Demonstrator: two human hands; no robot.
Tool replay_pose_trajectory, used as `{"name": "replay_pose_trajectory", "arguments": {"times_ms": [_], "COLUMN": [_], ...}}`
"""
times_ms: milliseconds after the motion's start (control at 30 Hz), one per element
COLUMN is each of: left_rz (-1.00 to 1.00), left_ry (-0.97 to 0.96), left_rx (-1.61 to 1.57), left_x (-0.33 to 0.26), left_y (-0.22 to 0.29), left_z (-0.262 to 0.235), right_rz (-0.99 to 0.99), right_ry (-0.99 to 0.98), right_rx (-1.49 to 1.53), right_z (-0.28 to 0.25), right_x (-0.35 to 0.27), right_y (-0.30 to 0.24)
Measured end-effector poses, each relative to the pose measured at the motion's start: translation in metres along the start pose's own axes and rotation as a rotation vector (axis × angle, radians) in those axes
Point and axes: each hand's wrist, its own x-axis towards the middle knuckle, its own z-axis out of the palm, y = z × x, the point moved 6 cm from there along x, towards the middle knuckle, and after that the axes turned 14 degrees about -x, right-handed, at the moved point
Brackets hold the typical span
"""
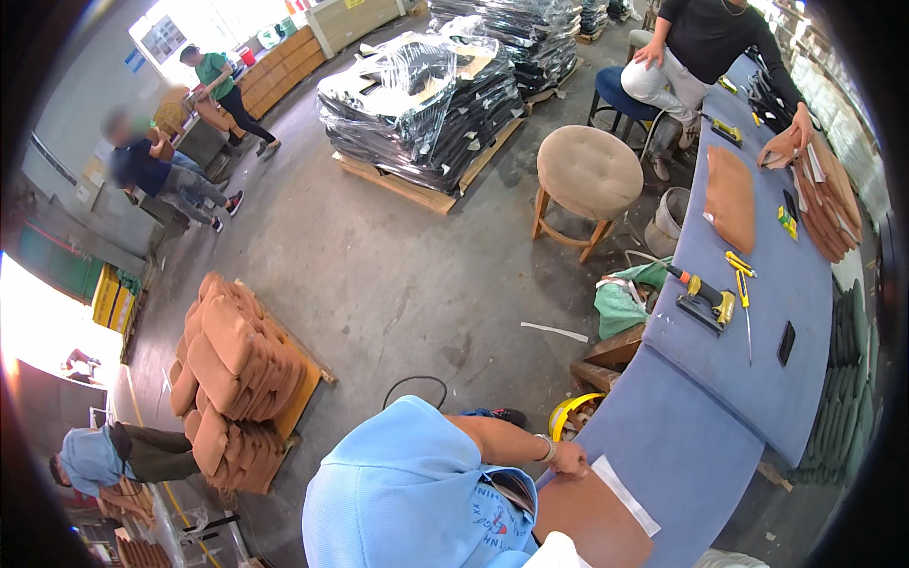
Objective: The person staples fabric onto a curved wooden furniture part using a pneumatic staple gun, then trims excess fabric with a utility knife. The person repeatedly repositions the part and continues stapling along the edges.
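Note:
My left hand [569, 460], with a bracelet at the wrist, reaches over the near edge of the blue-covered table [663, 417]. Its fingers are curled at the corner of a flat brown upholstery panel [592, 511]. A white strip [626, 495] lies along the panel's far edge, just right of that hand. The lower edge of the picture cuts off part of the panel. My light blue sleeve [407, 454] fills the bottom middle. A white shape [561, 552] beside it is too cropped to name. My right hand is out of view.
Farther along the table lie a yellow-and-black staple gun [705, 301], a screwdriver [745, 303], a black phone-like object [786, 343] and a brown pad [730, 199]. A seated co-worker's hand [802, 123] touches stacked brown covers [828, 199]. A stool [589, 175] and brown cushions [232, 360] stand left.

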Motion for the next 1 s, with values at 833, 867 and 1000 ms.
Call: {"name": "replay_pose_trajectory", "arguments": {"times_ms": [833, 867, 1000], "left_rz": [0.603, 0.569, 0.742], "left_ry": [-0.767, -0.810, -0.859], "left_rx": [0.510, 0.556, 0.314], "left_x": [-0.122, -0.127, -0.139], "left_y": [0.391, 0.402, 0.400], "left_z": [0.167, 0.176, 0.212], "right_rz": [-0.079, -0.024, 0.065], "right_ry": [0.211, 0.339, 0.816], "right_rx": [0.742, 0.640, 0.085], "right_z": [-0.034, -0.048, -0.113], "right_x": [-0.113, -0.125, -0.161], "right_y": [0.052, 0.046, 0.089]}}
